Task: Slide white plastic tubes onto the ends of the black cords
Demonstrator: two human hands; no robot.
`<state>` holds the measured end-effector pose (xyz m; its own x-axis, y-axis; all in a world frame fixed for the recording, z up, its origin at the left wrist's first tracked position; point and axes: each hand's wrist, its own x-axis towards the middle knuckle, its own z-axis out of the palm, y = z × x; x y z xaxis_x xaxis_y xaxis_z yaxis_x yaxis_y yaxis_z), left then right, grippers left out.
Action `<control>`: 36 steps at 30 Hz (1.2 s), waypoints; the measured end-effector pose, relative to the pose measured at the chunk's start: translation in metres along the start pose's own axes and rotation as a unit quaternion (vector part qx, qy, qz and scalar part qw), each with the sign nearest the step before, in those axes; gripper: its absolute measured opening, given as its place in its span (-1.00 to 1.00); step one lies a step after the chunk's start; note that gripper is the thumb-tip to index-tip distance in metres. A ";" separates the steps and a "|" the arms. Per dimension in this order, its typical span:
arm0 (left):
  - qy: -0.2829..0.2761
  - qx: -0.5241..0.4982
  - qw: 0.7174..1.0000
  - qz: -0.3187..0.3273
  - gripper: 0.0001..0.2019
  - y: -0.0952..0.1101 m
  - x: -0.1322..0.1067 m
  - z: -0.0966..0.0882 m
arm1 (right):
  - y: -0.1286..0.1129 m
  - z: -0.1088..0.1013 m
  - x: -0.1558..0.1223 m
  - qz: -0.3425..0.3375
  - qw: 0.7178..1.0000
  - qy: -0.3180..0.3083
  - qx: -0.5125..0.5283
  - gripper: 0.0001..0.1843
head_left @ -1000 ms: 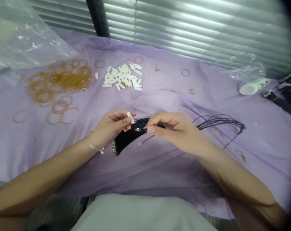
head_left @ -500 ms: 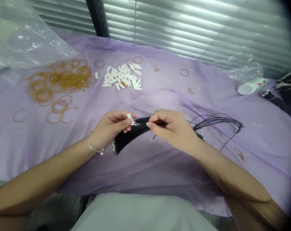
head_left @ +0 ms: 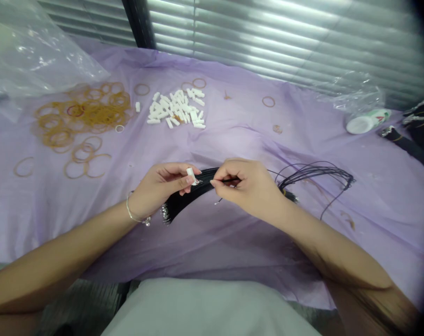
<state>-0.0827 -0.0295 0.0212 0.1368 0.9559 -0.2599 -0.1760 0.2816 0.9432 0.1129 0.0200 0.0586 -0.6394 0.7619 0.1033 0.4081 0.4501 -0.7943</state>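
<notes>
Between the thumb and fingers of my left hand (head_left: 161, 186) is a small white plastic connector housing (head_left: 191, 176), held tilted. Small metal wire ends show at its right side; whether they sit inside it I cannot tell. My right hand (head_left: 249, 184) is closed in a pinch on a thin black wire (head_left: 229, 179), just right of the housing. Under both hands lies a flat bundle of black wires (head_left: 187, 196), its silvery terminals fanned out at the lower left. Looser black wires (head_left: 313, 173) loop out to the right beyond my right hand.
A heap of white connector housings (head_left: 177, 108) lies behind my hands. Tan rubber bands (head_left: 89, 109) are piled to the left beside a clear plastic bag (head_left: 40, 51). At the right are a white container (head_left: 366, 122) and banded black wire bundles (head_left: 404, 142). Purple sheeting (head_left: 240, 233) covers the table.
My right hand has edged slightly left toward the white housing. Both hands keep their pinches, and the whole view has shifted a little.
</notes>
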 end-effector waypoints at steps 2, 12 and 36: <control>0.003 0.004 1.000 -0.002 -0.86 0.000 0.000 0.001 | -0.001 0.002 -0.001 -0.022 0.999 0.009 -0.025 -0.90; -0.002 0.015 1.000 -0.012 -0.83 0.000 0.001 0.000 | -0.005 0.007 -0.007 -0.068 0.990 0.026 -0.121 -0.89; -0.020 -0.030 0.999 -0.028 -0.86 -0.002 0.006 -0.004 | 0.005 0.002 0.000 0.024 0.999 -0.025 0.034 -0.91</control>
<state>-0.0851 -0.0242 0.0174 0.1875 0.9347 -0.3018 -0.2247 0.3399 0.9132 0.1134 0.0211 0.0535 -0.6533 0.7563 0.0354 0.3945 0.3800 -0.8366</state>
